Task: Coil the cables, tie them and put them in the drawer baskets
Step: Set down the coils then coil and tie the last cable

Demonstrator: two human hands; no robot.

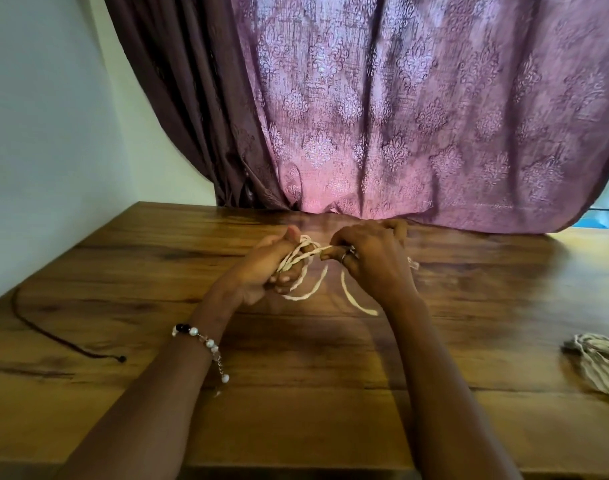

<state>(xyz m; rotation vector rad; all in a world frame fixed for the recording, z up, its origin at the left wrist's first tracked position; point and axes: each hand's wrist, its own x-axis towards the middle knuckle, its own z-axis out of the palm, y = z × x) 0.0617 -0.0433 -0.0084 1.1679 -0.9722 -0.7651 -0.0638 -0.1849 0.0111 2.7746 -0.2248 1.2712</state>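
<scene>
A cream-white cable (304, 295) is wound in several loops round the fingers of my left hand (268, 268), which grips the coil above the wooden table (296, 358). My right hand (368, 258), with a ring on one finger, pinches the strand that runs across from the coil. Two loose lengths of the cable hang down between the hands and touch the table. A dark brown cable (46, 332) lies uncoiled at the table's left side. A bundle of cream cable (597, 365) lies at the right edge.
A purple patterned curtain (400, 116) hangs behind the table's far edge. A pale wall (46, 133) stands to the left. No drawer or basket is in view.
</scene>
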